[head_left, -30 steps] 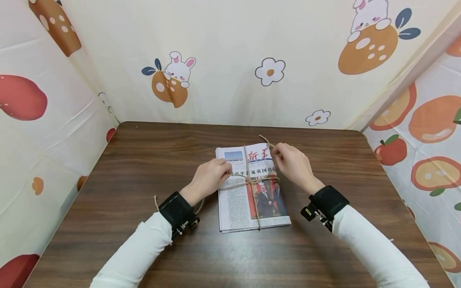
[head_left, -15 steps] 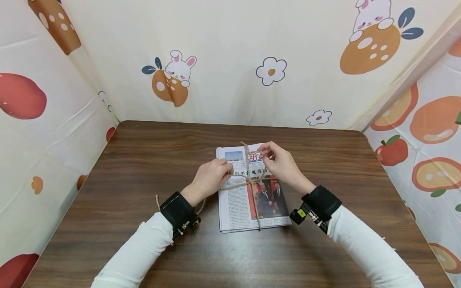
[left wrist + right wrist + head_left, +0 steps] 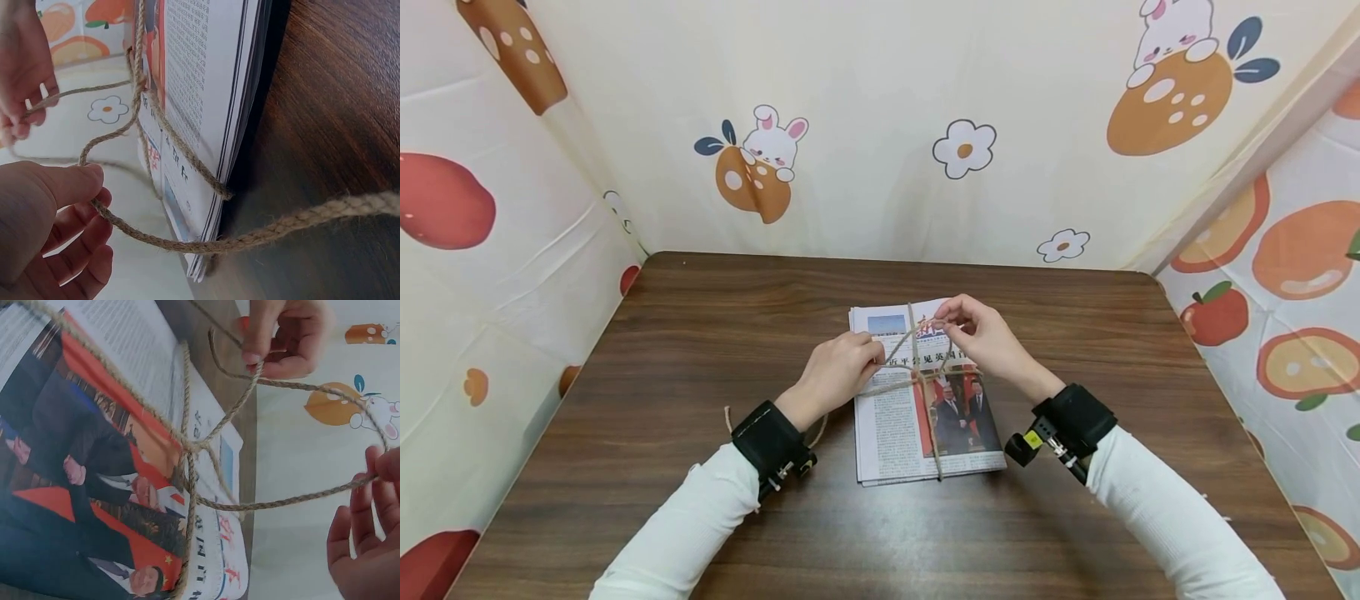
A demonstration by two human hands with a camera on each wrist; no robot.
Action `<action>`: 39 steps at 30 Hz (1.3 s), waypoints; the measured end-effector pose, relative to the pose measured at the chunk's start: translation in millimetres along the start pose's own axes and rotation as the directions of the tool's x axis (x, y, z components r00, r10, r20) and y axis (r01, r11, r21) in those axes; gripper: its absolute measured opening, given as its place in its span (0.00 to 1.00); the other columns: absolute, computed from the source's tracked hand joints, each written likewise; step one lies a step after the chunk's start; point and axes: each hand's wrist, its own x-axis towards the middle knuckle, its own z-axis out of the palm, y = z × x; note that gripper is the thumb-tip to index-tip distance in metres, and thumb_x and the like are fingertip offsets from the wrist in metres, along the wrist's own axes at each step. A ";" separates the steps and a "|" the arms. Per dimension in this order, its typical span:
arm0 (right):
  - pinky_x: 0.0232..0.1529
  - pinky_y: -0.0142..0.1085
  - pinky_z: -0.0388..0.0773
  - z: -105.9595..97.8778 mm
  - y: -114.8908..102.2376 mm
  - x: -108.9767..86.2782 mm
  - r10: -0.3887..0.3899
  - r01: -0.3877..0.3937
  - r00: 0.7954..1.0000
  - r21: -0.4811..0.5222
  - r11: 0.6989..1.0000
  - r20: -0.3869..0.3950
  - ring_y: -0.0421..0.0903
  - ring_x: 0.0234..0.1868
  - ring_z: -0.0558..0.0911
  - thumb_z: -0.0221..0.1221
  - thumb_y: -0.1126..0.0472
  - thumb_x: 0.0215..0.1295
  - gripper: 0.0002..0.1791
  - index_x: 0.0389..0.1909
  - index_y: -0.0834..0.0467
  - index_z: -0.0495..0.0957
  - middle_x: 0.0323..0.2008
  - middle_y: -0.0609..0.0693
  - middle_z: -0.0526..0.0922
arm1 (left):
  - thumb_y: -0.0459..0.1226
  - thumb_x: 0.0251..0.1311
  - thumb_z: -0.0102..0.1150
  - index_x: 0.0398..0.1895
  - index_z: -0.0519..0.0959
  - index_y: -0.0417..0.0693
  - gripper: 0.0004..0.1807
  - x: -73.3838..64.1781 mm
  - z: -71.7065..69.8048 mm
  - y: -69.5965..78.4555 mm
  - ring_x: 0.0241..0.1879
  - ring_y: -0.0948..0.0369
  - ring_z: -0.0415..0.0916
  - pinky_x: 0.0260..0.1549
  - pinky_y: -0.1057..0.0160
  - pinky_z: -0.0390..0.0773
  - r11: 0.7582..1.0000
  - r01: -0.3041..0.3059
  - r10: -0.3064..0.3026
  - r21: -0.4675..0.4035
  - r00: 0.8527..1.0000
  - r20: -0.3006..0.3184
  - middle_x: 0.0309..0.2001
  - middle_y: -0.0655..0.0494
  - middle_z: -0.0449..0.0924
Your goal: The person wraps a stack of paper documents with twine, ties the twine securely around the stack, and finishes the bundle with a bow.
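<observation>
A stack of folded newspapers [image 3: 891,433] lies on the table, with brown twine [image 3: 929,417] crossing over it both ways. My left hand [image 3: 842,367] is above its left edge; in the left wrist view the thumb and fingers pinch one length of twine [image 3: 150,239], whose tail runs off to the right. Above the upper right of the stack, my right hand [image 3: 988,337] pinches the other length of twine [image 3: 287,499] between thumb and fingertips. From the right hand the twine's end loops over toward the left hand. Both lengths rise from the crossing in the middle.
The brown wooden table [image 3: 700,333] extends around the stack on all sides. A pale curtain [image 3: 865,125] with rabbit and flower prints stands behind it, and fruit-printed cloth [image 3: 1300,367] hangs at the right. Black camera straps [image 3: 767,442] circle both wrists.
My right hand has moved left from beyond the stack's upper right corner to over its top, bringing the twine along. The twine's end has swung toward the left hand, which stays in place.
</observation>
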 end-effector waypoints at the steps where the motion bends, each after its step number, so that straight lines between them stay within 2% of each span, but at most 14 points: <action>1: 0.32 0.34 0.68 0.4 2.0 0.6 0.010 -0.010 1.000 -0.021 1.000 -0.004 0.46 0.32 0.72 0.50 0.68 0.65 0.08 0.43 0.59 0.73 0.41 0.55 0.79 | 0.35 0.56 0.59 0.27 0.79 0.53 0.03 0.0 -0.2 -0.1 0.28 0.63 0.73 0.22 0.66 0.72 1.000 0.000 0.000 0.001 1.000 0.000 0.28 0.60 0.76; 7: 0.28 0.36 0.67 6.7 24.5 4.1 0.032 -0.031 1.000 -0.161 0.986 -0.001 0.47 0.35 0.76 0.51 0.67 0.64 0.09 0.43 0.56 0.73 0.39 0.55 0.80 | 0.35 0.56 0.59 0.27 0.79 0.53 0.03 0.4 -1.6 -0.1 0.27 0.64 0.72 0.22 0.66 0.72 1.000 -0.004 0.004 -0.003 1.000 -0.001 0.28 0.60 0.76; 13: 0.31 0.36 0.69 10.9 37.8 2.2 -0.010 0.006 1.000 -0.292 0.957 -0.012 0.46 0.35 0.77 0.54 0.66 0.63 0.06 0.39 0.59 0.75 0.37 0.53 0.81 | 0.35 0.56 0.59 0.27 0.78 0.53 0.03 2.6 -1.2 -0.7 0.27 0.64 0.71 0.22 0.67 0.71 1.000 0.002 -0.002 0.001 1.000 0.020 0.28 0.61 0.78; 16: 0.31 0.36 0.67 11.4 41.3 1.4 -0.022 0.011 0.999 -0.344 0.939 -0.028 0.45 0.32 0.75 0.53 0.63 0.64 0.06 0.40 0.59 0.76 0.33 0.51 0.80 | 0.34 0.56 0.58 0.28 0.78 0.52 0.03 4.1 -1.3 -1.8 0.27 0.64 0.71 0.21 0.67 0.70 1.000 0.012 -0.012 -0.002 0.999 0.044 0.28 0.61 0.79; 23: 0.21 0.33 0.58 8.3 43.0 -1.4 -0.008 0.009 1.000 -0.397 0.918 0.005 0.42 0.16 0.63 0.47 0.60 0.69 0.10 0.39 0.60 0.75 0.17 0.48 0.66 | 0.31 0.52 0.59 0.33 0.78 0.50 0.06 5.0 -5.7 -10.9 0.29 0.61 0.74 0.23 0.64 0.73 0.999 0.013 -0.018 0.045 0.992 0.123 0.31 0.57 0.81; 27: 0.20 0.33 0.56 6.9 45.2 -2.0 -0.006 0.019 0.999 -0.408 0.913 0.032 0.40 0.14 0.61 0.46 0.59 0.70 0.11 0.41 0.58 0.76 0.15 0.46 0.64 | 0.30 0.50 0.61 0.32 0.78 0.49 0.07 4.1 -11.5 -22.2 0.29 0.58 0.75 0.23 0.61 0.74 0.995 0.013 -0.025 0.095 0.991 0.134 0.30 0.57 0.80; 32: 0.20 0.33 0.56 6.4 46.7 -2.1 0.007 0.013 0.999 -0.402 0.916 0.049 0.39 0.14 0.61 0.46 0.60 0.70 0.13 0.45 0.58 0.77 0.16 0.46 0.67 | 0.31 0.50 0.62 0.29 0.79 0.48 0.05 4.4 -22.0 -37.4 0.27 0.57 0.75 0.23 0.60 0.74 0.987 0.023 -0.045 0.157 0.990 0.137 0.27 0.55 0.79; 39: 0.21 0.32 0.58 8.2 46.4 -3.2 0.023 0.002 0.998 -0.420 0.907 0.054 0.40 0.15 0.63 0.47 0.60 0.69 0.11 0.41 0.57 0.77 0.17 0.47 0.67 | 0.31 0.52 0.62 0.28 0.81 0.46 0.02 9.9 -40.5 -54.5 0.26 0.55 0.73 0.24 0.60 0.74 0.971 0.052 -0.097 0.232 0.978 0.186 0.27 0.52 0.78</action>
